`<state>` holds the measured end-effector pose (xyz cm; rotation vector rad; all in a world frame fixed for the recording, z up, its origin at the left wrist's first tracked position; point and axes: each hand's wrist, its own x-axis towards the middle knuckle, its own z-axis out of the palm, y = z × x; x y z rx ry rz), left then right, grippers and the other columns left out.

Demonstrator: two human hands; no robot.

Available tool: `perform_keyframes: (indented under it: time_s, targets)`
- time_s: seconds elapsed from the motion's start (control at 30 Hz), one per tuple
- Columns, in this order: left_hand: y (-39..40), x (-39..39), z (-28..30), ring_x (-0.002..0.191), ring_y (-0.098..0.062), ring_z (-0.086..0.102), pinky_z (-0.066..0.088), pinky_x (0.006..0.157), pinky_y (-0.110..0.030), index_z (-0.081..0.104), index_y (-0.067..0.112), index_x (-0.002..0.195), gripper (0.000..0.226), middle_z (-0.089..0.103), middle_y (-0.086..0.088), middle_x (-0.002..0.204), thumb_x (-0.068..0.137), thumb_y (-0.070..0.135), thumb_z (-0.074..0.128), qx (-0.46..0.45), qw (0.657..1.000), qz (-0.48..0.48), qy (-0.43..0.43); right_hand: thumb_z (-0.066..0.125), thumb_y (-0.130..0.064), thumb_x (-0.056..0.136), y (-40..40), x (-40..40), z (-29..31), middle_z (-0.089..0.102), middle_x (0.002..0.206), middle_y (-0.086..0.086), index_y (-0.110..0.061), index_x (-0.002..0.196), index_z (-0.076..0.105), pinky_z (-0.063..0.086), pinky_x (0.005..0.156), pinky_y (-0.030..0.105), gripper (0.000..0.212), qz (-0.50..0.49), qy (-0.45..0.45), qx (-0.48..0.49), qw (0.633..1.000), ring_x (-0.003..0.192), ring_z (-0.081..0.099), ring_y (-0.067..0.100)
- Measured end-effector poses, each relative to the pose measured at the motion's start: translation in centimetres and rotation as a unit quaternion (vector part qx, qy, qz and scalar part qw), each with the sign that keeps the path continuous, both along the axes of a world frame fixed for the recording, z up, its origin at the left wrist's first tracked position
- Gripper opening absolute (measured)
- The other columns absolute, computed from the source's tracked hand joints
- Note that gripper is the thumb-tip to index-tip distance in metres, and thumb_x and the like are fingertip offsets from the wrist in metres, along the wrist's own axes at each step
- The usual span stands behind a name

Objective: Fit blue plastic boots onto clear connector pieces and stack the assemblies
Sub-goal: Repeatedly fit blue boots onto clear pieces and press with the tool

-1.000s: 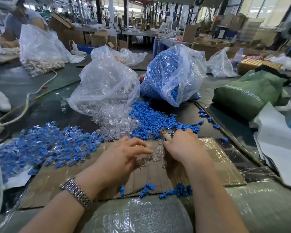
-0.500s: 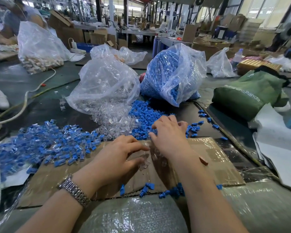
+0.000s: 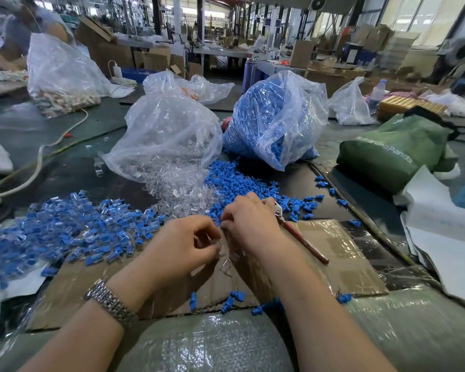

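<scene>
Progress: a broad heap of finished assemblies, clear plugs wearing blue boots, lies on my left, spilling from the brown cardboard work sheet onto the table. That is the done part, and it is large. What is left looks larger: the clear plastic bag of transparent connector pieces has spilled a mound toward me, and the second clear bag packed with blue plastic boots is close to full, with loose blue boots scattered in front of it. A few stray boots lie at the near edge of the cardboard.

Hands: my left hand has fingers curled in, thumb and forefinger pinching what looks like a clear connector piece; more clear pieces lie just beneath on the cardboard. My right hand is curled close against the left, fingertips meeting it; I cannot tell whether a boot is between them. A slim red-handled tool with a pale tip sticks out from under the right hand, its handle over the cardboard.

Change from half a second ago: the right hand was then stretched forward, flat over the loose boots; now it is drawn back to meet the left. The left has closed from a loose spread to a pinch. The red tool shows much more of its length.
</scene>
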<state>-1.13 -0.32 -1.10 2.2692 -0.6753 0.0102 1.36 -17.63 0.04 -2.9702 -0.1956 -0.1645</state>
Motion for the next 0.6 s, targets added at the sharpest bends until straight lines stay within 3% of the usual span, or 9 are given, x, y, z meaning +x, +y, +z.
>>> perform_keyframes:
  time_s: [0.17,0.3,0.43,0.6]
  targets:
    - [0.9,0.2,0.9,0.071,-0.013,0.074,0.057,0.063,-0.018,0.067,0.016,0.096,0.011,0.076,0.002,0.088,0.089,0.012,0.075,-0.115,0.986,0.043,0.114,0.058,-0.019,0.1,-0.5,0.1,0.0,0.069,0.112,0.004,-0.026,0.11,0.075,0.039,0.1,0.042,0.021,-0.019,0.036,0.036,0.998,0.112,0.058,0.029]
    - [1.2,0.3,1.4,0.073,-0.02,0.076,0.058,0.063,-0.021,0.073,0.013,0.102,0.021,0.078,-0.009,0.085,0.082,0.015,0.078,-0.215,0.949,0.075,0.218,0.051,-0.013,0.103,-0.7,0.2,-0.3,0.058,0.115,0.006,-0.022,0.114,0.07,0.041,0.098,0.043,0.023,-0.014,0.021,0.036,0.999,0.112,0.054,0.028]
    - [1.3,0.7,1.6,0.068,-0.022,0.071,0.059,0.059,-0.022,0.072,-0.002,0.099,0.035,0.075,-0.021,0.087,0.066,0.007,0.078,-0.356,0.876,0.1,0.311,0.048,-0.011,0.103,-1.0,0.5,-0.8,0.056,0.118,0.004,-0.023,0.123,0.064,0.037,0.098,0.046,0.028,-0.015,0.018,0.034,0.999,0.116,0.051,0.026]
    - [1.7,1.3,1.4,0.077,-0.024,0.074,0.062,0.066,-0.024,0.071,-0.007,0.098,0.03,0.073,-0.023,0.093,0.068,-0.008,0.074,-0.477,0.786,0.097,0.38,0.059,-0.022,0.101,-0.6,0.9,-1.0,0.063,0.113,0.005,-0.02,0.115,0.067,0.044,0.096,0.043,0.016,-0.007,0.017,0.045,0.999,0.109,0.058,0.028]
